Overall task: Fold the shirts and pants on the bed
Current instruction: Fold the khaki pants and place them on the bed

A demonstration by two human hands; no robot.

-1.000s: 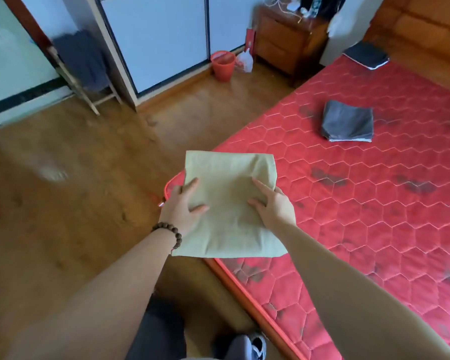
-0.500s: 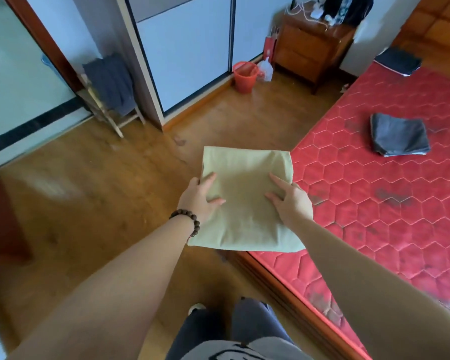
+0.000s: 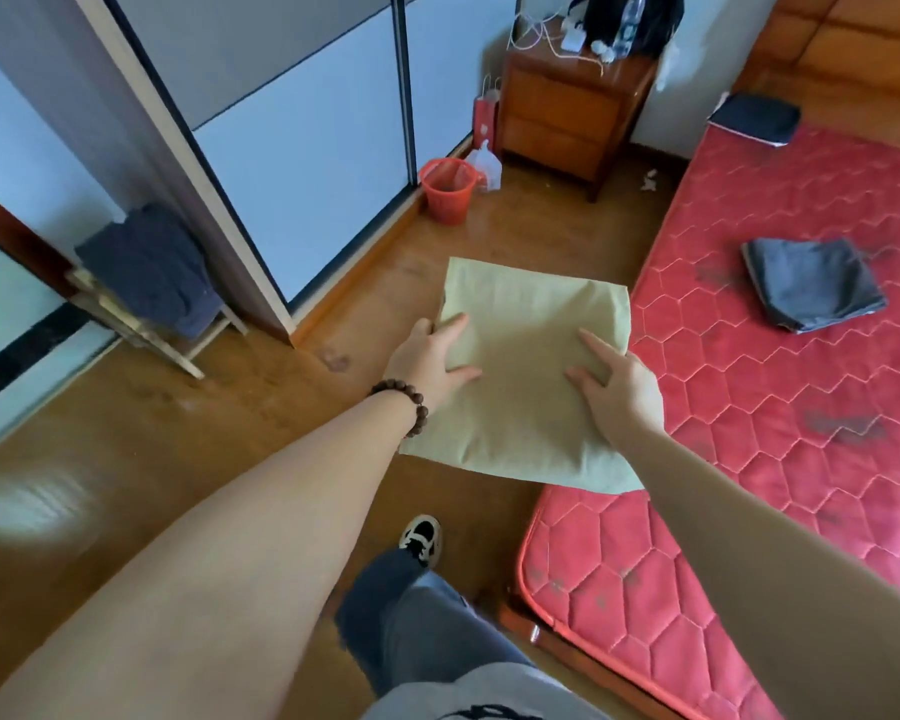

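Whereas a second ago the folded beige garment (image 3: pixel 526 366) hung over the near left corner of the bed (image 3: pixel 780 387), it now sits mostly over the wooden floor (image 3: pixel 188 433), only its right edge overlapping the bed's left edge. Left hand (image 3: pixel 430 358): thumb on top, fingers (image 3: pixel 450 324) curled round the garment's left edge, grasping it. Right hand (image 3: pixel 619 389): fingers spread on top near the right edge, thumb hidden; grip cannot be told. Garment: flat rectangle, long axis running away from the person, far edge toward the orange bin (image 3: pixel 447 189). Folded grey garment (image 3: pixel 811 283): mid-bed, well apart. Dark folded item (image 3: pixel 757 118): far end of the bed. Open mattress between them.
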